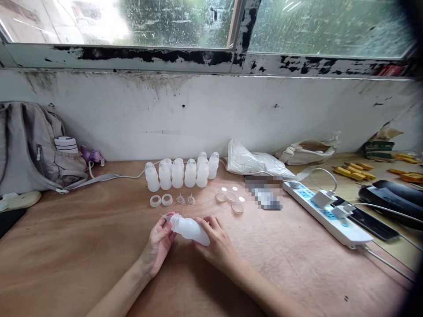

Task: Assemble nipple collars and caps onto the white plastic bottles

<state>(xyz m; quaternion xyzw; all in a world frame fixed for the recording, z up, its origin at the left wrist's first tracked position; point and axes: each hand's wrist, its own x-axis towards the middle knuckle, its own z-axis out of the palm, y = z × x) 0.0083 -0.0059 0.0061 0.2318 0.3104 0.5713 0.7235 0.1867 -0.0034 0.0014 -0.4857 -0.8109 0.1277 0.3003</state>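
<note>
So we've got the right hand [216, 240] wrapped around the base of a milky bottle [191, 233], and the left hand [160, 242] pinching a clear stemmed piece [168, 217] at its neck. The bottle is tipped well over, neck to the left, right in front of us above the tabletop [99, 237]. Our worry is the angle: if the piece sits crooked on the neck, pushing could bend that thin stem or leave the fit skewed, and the walls look smooth enough to slip if the right hand squeezes too hard. Just beyond the hands lie two rings [161, 200] and two spare stemmed pieces [185, 199], near enough that a careless knuckle could scatter them. To their right are clear shallow caps [237, 207] and small white discs [241, 199], which we reckon would be easy to flick away with a sleeve. Out on the right, a power strip [327, 215] with plugged-in chargers runs diagonally, so its cable could snag a wide elbow. Past the small parts, a tight cluster of bottles [177, 176] stands upright; bump one and we'd guess neighbours go too. A plastic bag [243, 158] and the wall [198, 119] close off the back.
</note>
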